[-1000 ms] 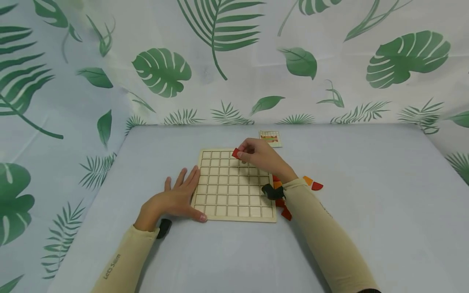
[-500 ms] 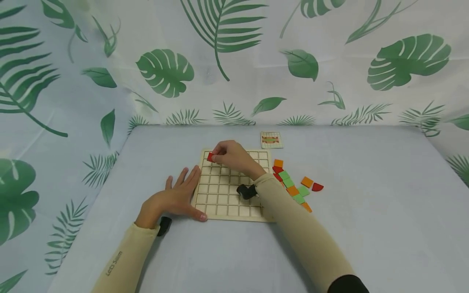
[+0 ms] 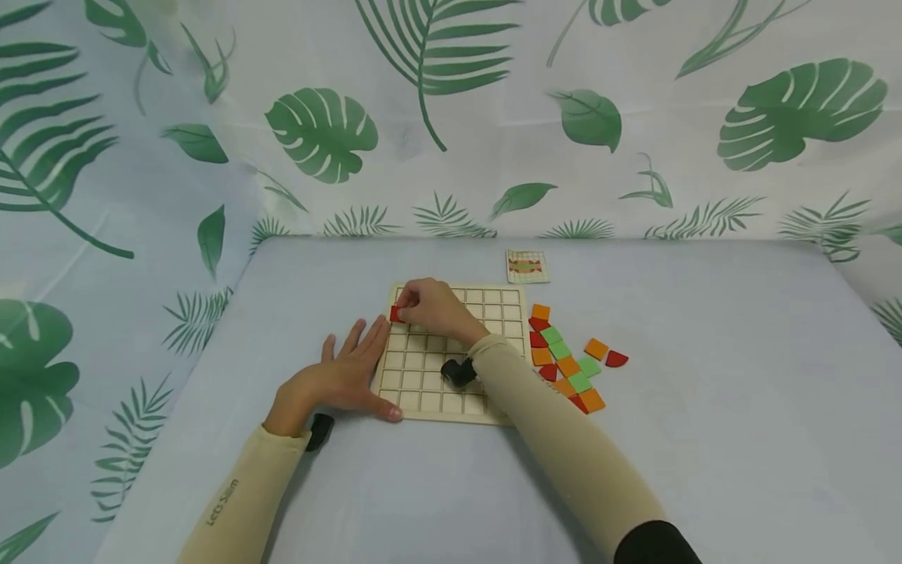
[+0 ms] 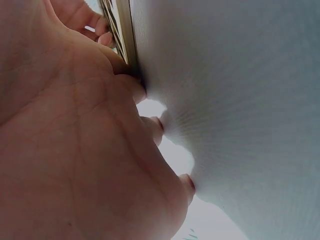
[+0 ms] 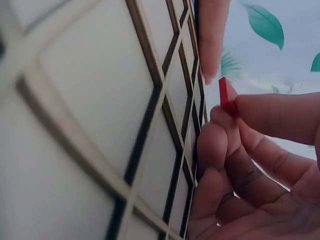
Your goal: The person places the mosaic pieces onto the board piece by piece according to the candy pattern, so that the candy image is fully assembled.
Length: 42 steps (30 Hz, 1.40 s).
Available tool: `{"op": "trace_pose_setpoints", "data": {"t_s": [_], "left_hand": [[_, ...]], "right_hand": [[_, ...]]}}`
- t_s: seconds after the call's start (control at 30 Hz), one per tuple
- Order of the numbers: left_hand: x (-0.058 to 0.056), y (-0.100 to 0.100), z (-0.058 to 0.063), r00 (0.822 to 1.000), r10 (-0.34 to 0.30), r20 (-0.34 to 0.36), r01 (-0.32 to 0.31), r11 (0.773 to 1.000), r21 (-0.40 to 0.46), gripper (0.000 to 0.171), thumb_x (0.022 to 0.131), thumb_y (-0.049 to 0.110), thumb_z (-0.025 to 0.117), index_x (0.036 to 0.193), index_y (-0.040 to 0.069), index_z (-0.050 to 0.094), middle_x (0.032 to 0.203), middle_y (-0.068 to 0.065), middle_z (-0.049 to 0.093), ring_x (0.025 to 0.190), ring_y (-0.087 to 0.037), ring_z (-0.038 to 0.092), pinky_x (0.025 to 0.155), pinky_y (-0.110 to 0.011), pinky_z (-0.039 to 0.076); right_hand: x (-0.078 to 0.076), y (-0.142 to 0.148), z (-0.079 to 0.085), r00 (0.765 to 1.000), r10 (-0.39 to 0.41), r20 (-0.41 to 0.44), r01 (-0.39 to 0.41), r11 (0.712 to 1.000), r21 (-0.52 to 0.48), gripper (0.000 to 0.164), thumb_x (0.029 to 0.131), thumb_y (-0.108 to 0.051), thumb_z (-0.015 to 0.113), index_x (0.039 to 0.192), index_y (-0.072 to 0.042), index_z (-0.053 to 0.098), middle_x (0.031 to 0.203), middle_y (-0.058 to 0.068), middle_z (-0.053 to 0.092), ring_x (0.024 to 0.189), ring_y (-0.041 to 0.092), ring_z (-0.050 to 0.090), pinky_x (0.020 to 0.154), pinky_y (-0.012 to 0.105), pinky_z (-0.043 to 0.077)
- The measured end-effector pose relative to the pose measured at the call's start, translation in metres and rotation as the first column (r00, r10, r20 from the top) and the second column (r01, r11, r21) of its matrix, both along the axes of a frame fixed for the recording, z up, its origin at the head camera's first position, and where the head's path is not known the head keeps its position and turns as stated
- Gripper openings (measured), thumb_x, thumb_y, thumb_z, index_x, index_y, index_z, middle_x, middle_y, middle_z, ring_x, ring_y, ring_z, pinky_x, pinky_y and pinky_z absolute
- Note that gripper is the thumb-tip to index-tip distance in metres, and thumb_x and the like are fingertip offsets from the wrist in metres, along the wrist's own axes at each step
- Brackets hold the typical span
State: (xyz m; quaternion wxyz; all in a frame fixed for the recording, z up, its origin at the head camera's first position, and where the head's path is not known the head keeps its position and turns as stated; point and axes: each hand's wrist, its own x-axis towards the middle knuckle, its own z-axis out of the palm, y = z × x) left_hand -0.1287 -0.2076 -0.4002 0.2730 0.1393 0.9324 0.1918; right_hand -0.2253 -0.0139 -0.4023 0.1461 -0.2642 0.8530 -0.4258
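A pale wooden grid board (image 3: 423, 381) lies on the table with raised lines dividing it into squares. Over its far left corner my right hand (image 3: 437, 310) pinches a red tile (image 3: 395, 314) between thumb and fingers. In the right wrist view the red tile (image 5: 227, 97) stands out past the fingertips, close over the grid. My left hand (image 3: 338, 381) lies spread along the board's left side, fingers straight, thumb at the near left corner. The left wrist view shows the palm (image 4: 85, 135) with fingertips on the tabletop beside the board's edge (image 4: 125, 30).
Several loose orange, green and red tiles (image 3: 568, 366) lie right of the board, some hidden by the right forearm. A red quarter-round piece (image 3: 616, 359) sits at their outer side. Behind the board is a small pattern card (image 3: 527, 267). A leaf-print cloth hangs behind the table.
My right hand has carried the red tile leftward across the board's far rows, then slightly nearer at the left edge. More loose tiles show at right. The left hand keeps its place.
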Motion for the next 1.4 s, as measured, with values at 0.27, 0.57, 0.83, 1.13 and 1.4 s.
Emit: {"op": "trace_pose_setpoints", "data": {"t_s": [0.27, 0.57, 0.83, 1.13, 1.4], "left_hand": [[-0.0005, -0.0022, -0.0015, 1.0, -0.006, -0.006, 0.006, 1.0, -0.002, 0.144, 0.08, 0.061, 0.089, 0.17, 0.004, -0.008, 0.178, -0.011, -0.016, 0.161, -0.037, -0.021, 0.119, -0.074, -0.011], [-0.0015, -0.0024, -0.0018, 1.0, -0.004, -0.004, 0.004, 1.0, -0.004, 0.144, 0.081, 0.06, 0.089, 0.17, 0.004, -0.009, 0.178, -0.01, -0.016, 0.161, -0.037, -0.021, 0.119, -0.073, -0.011], [-0.0018, -0.0012, -0.002, 1.0, -0.008, 0.005, 0.008, 1.0, -0.003, 0.144, 0.08, 0.061, 0.089, 0.171, 0.006, -0.009, 0.179, -0.009, -0.016, 0.161, -0.035, -0.022, 0.119, -0.073, -0.013], [-0.0013, -0.0007, -0.0019, 1.0, 0.001, 0.006, -0.001, 1.0, 0.001, 0.145, 0.08, 0.06, 0.09, 0.171, 0.006, -0.01, 0.178, -0.009, -0.017, 0.161, -0.035, -0.022, 0.119, -0.073, -0.013], [-0.0016, -0.0011, -0.0031, 1.0, 0.001, 0.007, -0.001, 1.0, 0.0, 0.145, 0.08, 0.06, 0.09, 0.171, 0.008, -0.011, 0.178, -0.007, -0.018, 0.161, -0.034, -0.023, 0.119, -0.072, -0.014]], "right_hand": [[-0.0002, -0.0025, -0.0003, 1.0, -0.008, 0.005, 0.008, 1.0, 0.01, 0.005, 0.098, -0.005, 0.067, 0.099, -0.004, 0.071, 0.092, 0.005, 0.071, 0.079, 0.018, 0.061, 0.073, 0.031, 0.05], [-0.0027, -0.003, -0.0021, 1.0, 0.007, 0.004, -0.007, 1.0, 0.015, 0.005, 0.096, -0.004, 0.067, 0.094, -0.005, 0.071, 0.088, 0.005, 0.07, 0.077, 0.018, 0.058, 0.071, 0.031, 0.047], [-0.0039, -0.0042, -0.0028, 1.0, 0.017, -0.014, -0.016, 0.998, 0.062, 0.008, 0.095, -0.003, 0.066, 0.089, -0.006, 0.07, 0.082, 0.004, 0.067, 0.07, 0.017, 0.055, 0.066, 0.03, 0.045], [-0.0026, -0.008, 0.001, 1.0, 0.025, 0.007, -0.025, 0.991, 0.128, 0.012, 0.095, -0.001, 0.066, 0.084, -0.004, 0.069, 0.075, 0.005, 0.066, 0.06, 0.013, 0.049, 0.062, 0.029, 0.043], [-0.0035, -0.0094, 0.0, 1.0, 0.027, -0.005, -0.026, 0.988, 0.151, 0.014, 0.094, 0.0, 0.067, 0.081, -0.005, 0.067, 0.074, 0.005, 0.066, 0.061, 0.014, 0.051, 0.062, 0.028, 0.044]]}}
